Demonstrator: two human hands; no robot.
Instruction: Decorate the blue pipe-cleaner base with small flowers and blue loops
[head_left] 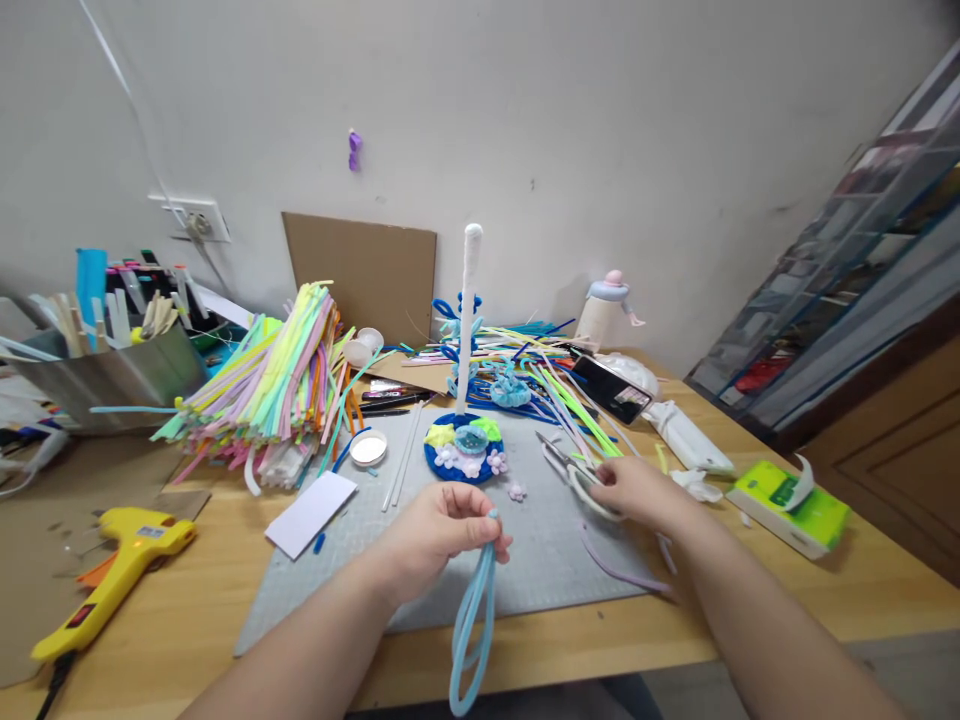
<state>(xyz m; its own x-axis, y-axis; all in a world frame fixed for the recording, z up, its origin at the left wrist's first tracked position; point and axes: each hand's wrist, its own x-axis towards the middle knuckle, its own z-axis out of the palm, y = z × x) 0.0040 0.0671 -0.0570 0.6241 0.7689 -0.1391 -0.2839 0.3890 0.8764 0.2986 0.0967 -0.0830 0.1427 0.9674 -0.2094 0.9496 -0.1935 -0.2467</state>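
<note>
My left hand point(457, 532) is closed, thumb against fingers, on light blue pipe cleaners point(465, 635) bent into long loops that hang over the table's front edge. To the right, my right hand point(626, 490) has its fingers at the handles of a pair of scissors point(589, 482), whose blades point away to the left. Beyond my hands stands a white wrapped post point(466, 310) on a dark blue round base point(442, 467) decorated with yellow, green and pale flower shapes. A small pale flower point(517, 492) lies beside the base on the grey cutting mat point(525, 570).
A big bundle of coloured pipe cleaners point(277, 380) stands left of the mat. A yellow glue gun point(120, 560) lies at the far left. A white card point(311, 513) and a small round dish point(368, 449) sit nearby. At right are a phone point(611, 388) and a green tissue pack point(787, 505).
</note>
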